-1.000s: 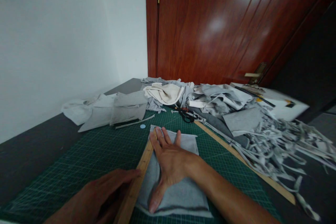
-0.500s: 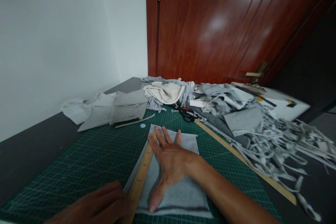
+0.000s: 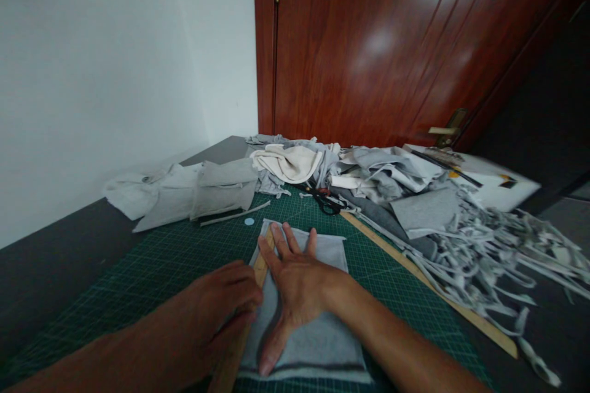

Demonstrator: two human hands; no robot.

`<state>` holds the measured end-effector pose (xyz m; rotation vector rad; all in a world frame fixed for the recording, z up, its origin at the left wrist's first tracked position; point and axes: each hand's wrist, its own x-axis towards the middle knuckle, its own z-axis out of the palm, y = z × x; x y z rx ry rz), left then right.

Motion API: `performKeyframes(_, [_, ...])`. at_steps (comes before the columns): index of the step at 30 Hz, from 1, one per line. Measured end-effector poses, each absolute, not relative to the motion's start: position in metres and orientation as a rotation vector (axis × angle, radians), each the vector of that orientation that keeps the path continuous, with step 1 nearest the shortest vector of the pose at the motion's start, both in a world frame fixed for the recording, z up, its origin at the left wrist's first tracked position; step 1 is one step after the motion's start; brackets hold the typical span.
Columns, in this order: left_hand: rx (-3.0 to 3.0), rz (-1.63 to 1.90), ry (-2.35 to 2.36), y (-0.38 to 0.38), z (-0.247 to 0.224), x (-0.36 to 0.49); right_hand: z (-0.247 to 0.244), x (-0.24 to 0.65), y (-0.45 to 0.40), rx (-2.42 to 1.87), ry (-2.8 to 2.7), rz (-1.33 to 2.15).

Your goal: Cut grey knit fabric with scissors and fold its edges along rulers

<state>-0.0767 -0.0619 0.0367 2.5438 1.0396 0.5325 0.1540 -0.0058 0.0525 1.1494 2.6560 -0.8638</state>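
Note:
My right hand (image 3: 299,285) lies flat with fingers spread on a piece of grey fabric (image 3: 318,344). Its index fingertip presses near the far end of a wooden ruler (image 3: 260,269), which runs along the fabric's left side. My left hand (image 3: 221,304) is curled closed over the ruler's left edge, about midway along it. Whatever its fingers may be pinching is hidden from this side. Under the fabric is a green gridded cutting mat (image 3: 152,282).
Folded grey fabric pieces (image 3: 225,190) lie at the back left, with a pale blue disc (image 3: 249,221) nearby. Black scissors (image 3: 329,201) sit before a heap of cloth (image 3: 290,163). A long wooden strip (image 3: 415,270) and fabric strips (image 3: 483,264) are on the right.
My left hand has moved forward and to the right along the ruler, away from the near edge. My right hand, the ruler and the fabric have stayed in place.

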Motion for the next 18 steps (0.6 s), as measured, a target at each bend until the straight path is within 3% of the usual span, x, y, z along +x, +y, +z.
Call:
performKeyframes(9, [2.415, 0.915, 1.147, 0.028, 0.017, -0.045, 0.056, 0.156, -0.010, 1.173, 2.673, -0.860])
performKeyframes(18, [2.584, 0.876, 1.083, 0.031, 0.002, -0.043, 0.042, 0.155, -0.006, 1.224, 2.695, -0.940])
